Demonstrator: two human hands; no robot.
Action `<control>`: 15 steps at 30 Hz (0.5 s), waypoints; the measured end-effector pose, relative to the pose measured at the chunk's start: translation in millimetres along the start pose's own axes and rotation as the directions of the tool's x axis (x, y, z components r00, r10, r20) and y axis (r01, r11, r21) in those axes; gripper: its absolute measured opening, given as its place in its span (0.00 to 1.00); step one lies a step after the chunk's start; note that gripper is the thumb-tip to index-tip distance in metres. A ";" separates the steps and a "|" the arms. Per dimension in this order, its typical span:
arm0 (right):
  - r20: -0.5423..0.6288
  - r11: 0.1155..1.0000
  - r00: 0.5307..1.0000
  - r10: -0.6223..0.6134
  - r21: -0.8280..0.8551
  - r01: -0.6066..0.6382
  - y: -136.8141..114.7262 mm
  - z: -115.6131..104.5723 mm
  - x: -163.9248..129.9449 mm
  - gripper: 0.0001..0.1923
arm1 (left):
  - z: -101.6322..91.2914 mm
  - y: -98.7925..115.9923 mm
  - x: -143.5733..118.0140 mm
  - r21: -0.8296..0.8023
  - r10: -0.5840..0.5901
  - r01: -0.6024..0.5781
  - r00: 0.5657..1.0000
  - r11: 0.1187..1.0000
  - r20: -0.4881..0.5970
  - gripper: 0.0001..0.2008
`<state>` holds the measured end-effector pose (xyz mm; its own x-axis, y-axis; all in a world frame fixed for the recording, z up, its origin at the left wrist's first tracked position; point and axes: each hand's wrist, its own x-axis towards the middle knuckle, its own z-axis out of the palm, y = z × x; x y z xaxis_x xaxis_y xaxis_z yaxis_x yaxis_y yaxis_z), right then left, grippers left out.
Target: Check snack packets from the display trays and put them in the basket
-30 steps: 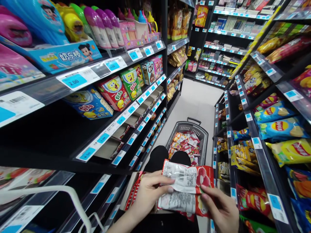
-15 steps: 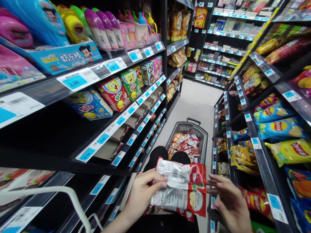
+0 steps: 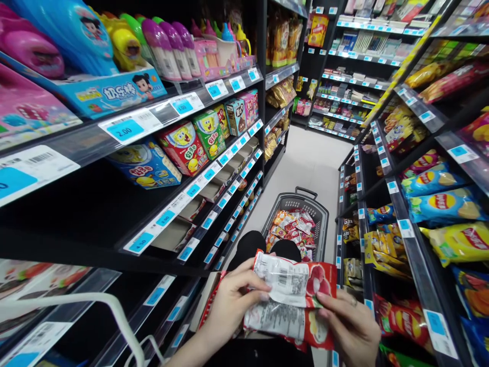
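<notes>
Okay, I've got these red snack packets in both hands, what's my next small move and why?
Probably square the stack: the top packet sits skewed over the lower packet, pinched between your left hand and right hand.

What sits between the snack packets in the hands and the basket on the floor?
In the head view, only the person's dark knees lie between the snack packets and the basket.
</notes>
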<state>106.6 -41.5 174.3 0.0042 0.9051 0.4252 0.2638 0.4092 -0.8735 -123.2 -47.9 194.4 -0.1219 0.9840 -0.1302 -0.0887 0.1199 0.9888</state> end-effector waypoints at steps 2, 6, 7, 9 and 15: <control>0.011 0.997 0.997 -0.078 -0.010 0.078 0.6 -2.4 1.3 0.08 | 2.1 1.1 -1.2 -0.022 -0.019 0.020 0.999 1.000 0.037 0.04; -0.038 0.999 0.999 -0.018 -0.028 0.017 3.2 -4.2 -3.7 0.04 | 7.6 4.6 -4.1 0.019 0.015 -0.016 0.997 1.000 0.079 0.04; -0.076 0.999 0.997 0.033 -0.025 -0.035 4.5 -3.9 -6.9 0.03 | 9.2 5.2 -4.7 0.026 0.032 -0.034 0.996 0.999 0.081 0.05; -0.150 0.988 0.978 0.143 -0.029 -0.149 7.4 -3.1 -13.7 0.06 | 12.1 5.7 -5.7 0.030 0.057 -0.060 0.995 0.998 0.082 0.08; -0.149 0.934 0.926 0.347 -0.031 -0.356 5.4 -5.3 -18.3 0.14 | 17.1 5.9 -5.1 -0.035 -0.008 0.012 0.995 0.999 0.100 0.11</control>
<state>113.1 -56.5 163.1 0.2393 0.9628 0.1255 0.2751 0.0568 -0.9598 -106.2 -50.0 202.2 -0.0213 0.9912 -0.1305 -0.1248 0.1268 0.9840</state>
